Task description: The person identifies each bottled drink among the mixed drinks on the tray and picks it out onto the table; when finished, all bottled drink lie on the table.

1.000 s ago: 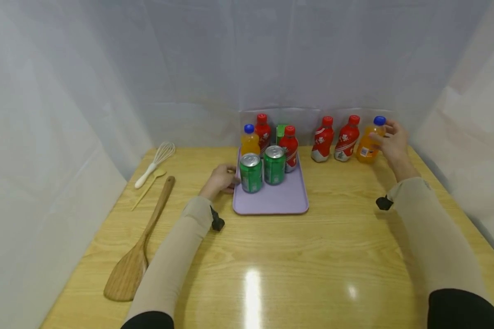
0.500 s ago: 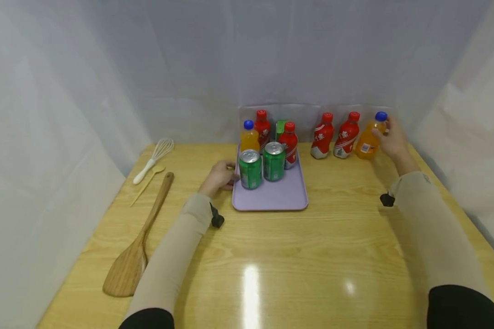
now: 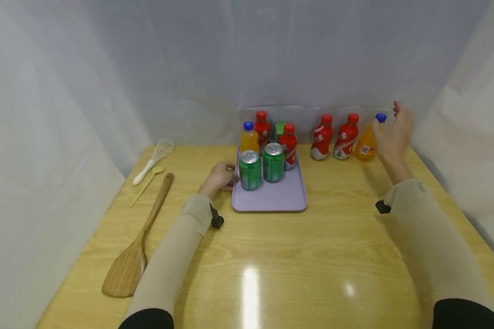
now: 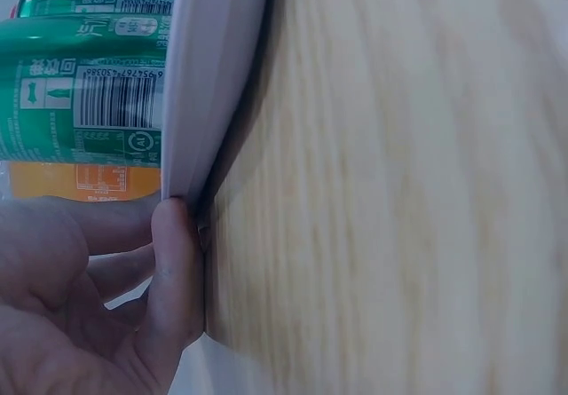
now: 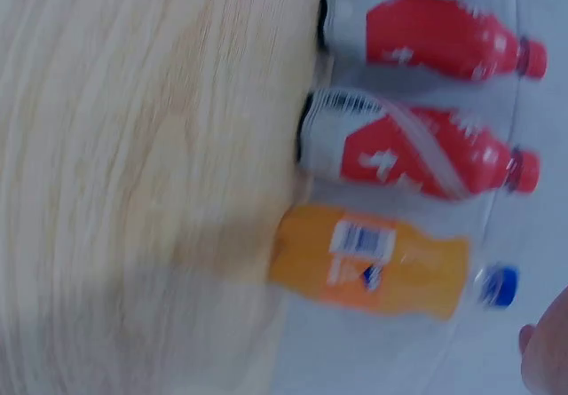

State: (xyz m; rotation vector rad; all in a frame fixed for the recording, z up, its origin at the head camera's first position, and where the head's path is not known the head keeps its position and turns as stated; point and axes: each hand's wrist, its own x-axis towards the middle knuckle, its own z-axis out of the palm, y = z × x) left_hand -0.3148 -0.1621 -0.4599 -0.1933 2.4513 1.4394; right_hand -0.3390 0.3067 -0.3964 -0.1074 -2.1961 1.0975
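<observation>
My left hand [image 3: 221,177] pinches the left rim of a lilac tray [image 3: 271,201]; in the left wrist view its thumb [image 4: 175,262] presses at the rim. On that tray stand two green cans [image 3: 250,170], an orange drink bottle [image 3: 249,139] with a blue cap, two red bottles [image 3: 288,144] and a green box [image 3: 280,130], mostly hidden. At the back right, my right hand [image 3: 395,135] has its fingers raised and apart, holding nothing. It overlaps another orange drink bottle [image 3: 365,144], which stands upright; in the right wrist view, a gap separates this bottle's blue cap [image 5: 500,286] from the hand.
Two more red bottles [image 3: 322,137] stand between the tray and the right-hand orange bottle, close to the pale sheet [image 3: 189,68] behind the table. On the left lie a whisk [image 3: 153,161], a small yellow spoon [image 3: 148,185] and a wooden spatula [image 3: 136,251].
My right hand has let go of the orange drink bottle and risen beside it, its fingers spreading. The bottle stays at the end of the row. My left hand keeps its place on the tray.
</observation>
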